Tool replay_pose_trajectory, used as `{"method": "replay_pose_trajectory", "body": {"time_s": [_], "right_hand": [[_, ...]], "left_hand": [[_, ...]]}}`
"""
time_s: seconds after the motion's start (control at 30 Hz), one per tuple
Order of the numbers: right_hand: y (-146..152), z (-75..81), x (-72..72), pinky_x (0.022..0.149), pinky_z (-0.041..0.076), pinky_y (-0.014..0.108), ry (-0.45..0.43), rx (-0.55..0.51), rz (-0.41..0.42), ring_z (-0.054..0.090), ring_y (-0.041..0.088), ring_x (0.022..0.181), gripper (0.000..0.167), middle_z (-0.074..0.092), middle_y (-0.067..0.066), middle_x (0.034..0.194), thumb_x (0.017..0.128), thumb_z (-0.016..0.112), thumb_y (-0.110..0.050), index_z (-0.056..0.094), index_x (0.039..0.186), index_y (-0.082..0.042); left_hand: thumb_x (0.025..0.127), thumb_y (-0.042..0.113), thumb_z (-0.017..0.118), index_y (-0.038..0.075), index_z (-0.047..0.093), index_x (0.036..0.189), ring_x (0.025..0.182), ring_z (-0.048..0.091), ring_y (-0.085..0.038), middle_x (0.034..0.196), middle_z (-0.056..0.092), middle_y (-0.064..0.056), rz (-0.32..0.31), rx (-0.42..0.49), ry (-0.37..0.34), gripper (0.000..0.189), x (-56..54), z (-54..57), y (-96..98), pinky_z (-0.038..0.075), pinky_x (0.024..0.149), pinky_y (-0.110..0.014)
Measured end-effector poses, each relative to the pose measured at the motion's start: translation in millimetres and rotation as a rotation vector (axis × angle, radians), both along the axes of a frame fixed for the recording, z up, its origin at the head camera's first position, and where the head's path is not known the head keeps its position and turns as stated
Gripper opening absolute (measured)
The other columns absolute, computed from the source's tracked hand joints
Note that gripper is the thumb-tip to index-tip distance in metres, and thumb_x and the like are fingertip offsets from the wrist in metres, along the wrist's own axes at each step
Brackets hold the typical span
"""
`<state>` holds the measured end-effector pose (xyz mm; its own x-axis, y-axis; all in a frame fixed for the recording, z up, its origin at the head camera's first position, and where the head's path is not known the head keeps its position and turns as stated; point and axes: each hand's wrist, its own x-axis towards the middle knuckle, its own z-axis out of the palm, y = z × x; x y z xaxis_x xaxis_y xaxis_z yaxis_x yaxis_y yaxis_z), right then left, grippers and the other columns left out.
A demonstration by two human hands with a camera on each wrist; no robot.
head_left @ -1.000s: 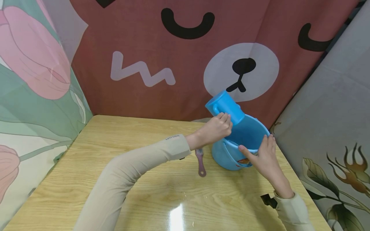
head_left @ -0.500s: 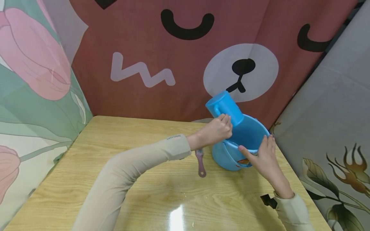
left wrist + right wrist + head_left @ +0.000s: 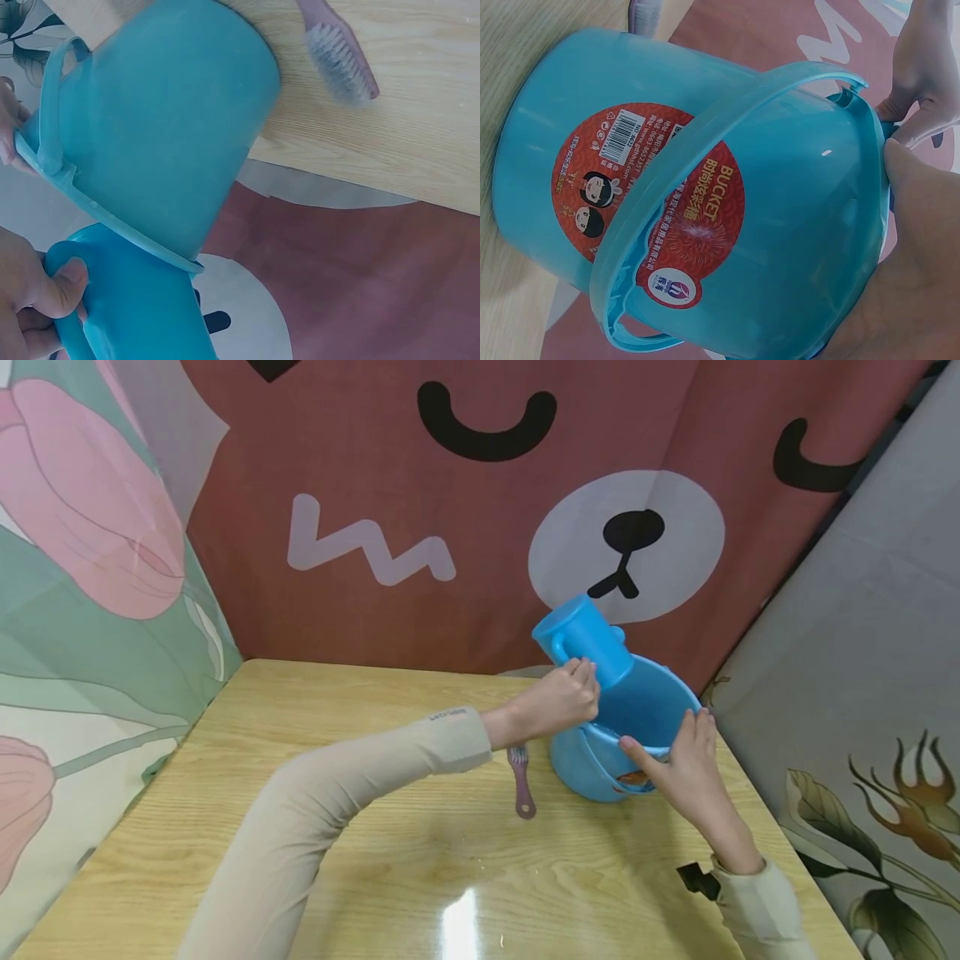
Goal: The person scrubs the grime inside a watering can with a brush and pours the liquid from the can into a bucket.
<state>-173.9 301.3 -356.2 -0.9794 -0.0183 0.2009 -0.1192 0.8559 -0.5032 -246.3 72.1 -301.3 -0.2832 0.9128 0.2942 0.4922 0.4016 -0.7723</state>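
My left hand (image 3: pixel 558 697) grips the handle of a blue mug (image 3: pixel 592 639). The mug is tipped, its base up to the left and its mouth down at the bucket's opening. The light-blue bucket (image 3: pixel 577 768) stands on the table, with its handle hanging down the front. At the near right rim, my right hand (image 3: pixel 693 781) holds the bucket, thumb and fingers spread along the edge. In the right wrist view, a red round label (image 3: pixel 705 187) shows on the bucket's side. What is inside the mug is hidden.
A brush (image 3: pixel 522 787) with a mauve handle and pale bristles lies on the wooden table (image 3: pixel 420 860), left of the bucket. A brown bear-print curtain (image 3: pixel 375 618) hangs behind the table, and a grey flowered cloth (image 3: pixel 840 677) hangs along its right side.
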Motion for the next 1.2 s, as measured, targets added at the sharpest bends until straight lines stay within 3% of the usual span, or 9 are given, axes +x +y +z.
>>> {"method": "replay_pose_trajectory", "body": {"time_s": [0.13, 1.2], "right_hand": [[-0.1, 0.0, 0.3, 0.105, 0.008, 0.077, 0.003, 0.001, 0.003, -0.018, 0.054, 0.141, 0.112, -0.017, 0.038, 0.154, 0.095, 0.058, -0.056, -0.006, 0.147, 0.020], [-1.3, 0.2, 1.0, 0.103, 0.012, 0.079, 0.014, -0.007, 0.000, -0.016, 0.055, 0.141, 0.112, -0.015, 0.039, 0.154, 0.095, 0.059, -0.055, -0.005, 0.146, 0.021]], "left_hand": [[0.104, 0.012, 0.053, 0.003, 0.072, 0.118, 0.112, 0.064, -0.023, 0.118, 0.070, -0.010, -0.006, -0.029, 0.022, 0.025, -0.2, -1.2, -1.3, 0.051, 0.097, -0.032], [0.103, 0.013, 0.056, 0.001, 0.068, 0.124, 0.113, 0.065, -0.025, 0.122, 0.068, -0.012, -0.033, -0.151, 0.086, 0.027, -2.8, -2.0, -1.1, 0.050, 0.098, -0.036]]}}
